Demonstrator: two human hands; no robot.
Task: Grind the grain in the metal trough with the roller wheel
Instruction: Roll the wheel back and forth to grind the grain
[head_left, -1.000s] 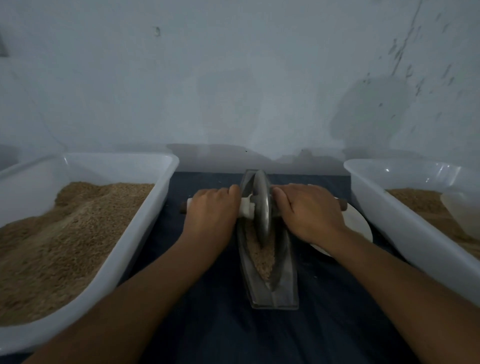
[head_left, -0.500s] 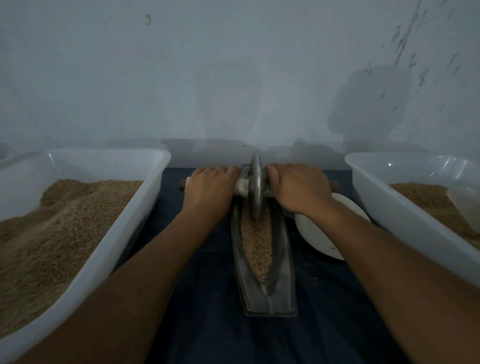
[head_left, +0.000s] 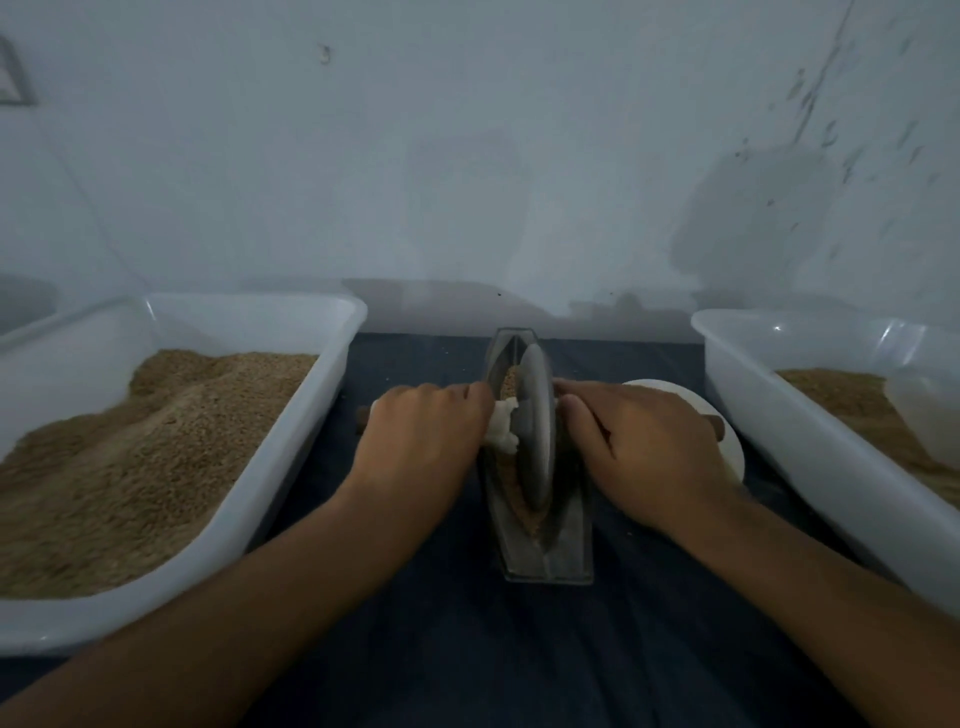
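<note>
1. Hands are gripping the axle: our left hand (head_left: 423, 441) and right hand (head_left: 647, 447) are curling around it beside the wheel (head_left: 536, 436).
2. Grain (head_left: 511, 382) is sitting in the trough (head_left: 545, 561), frame centre.
3. We are judging that even pressure from both sides is keeping the wheel upright.

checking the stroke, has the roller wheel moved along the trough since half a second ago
Yes. The roller wheel has rolled from the far end of the metal trough back toward the person, now mid-trough.

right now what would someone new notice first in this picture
Dead centre, a metal roller wheel stands on edge in a narrow metal trough of grain, with the left hand and right hand gripping its axle on either side. Flanking them on the dark cloth are two big white tubs, the left tub heaped with brown grain.
</note>
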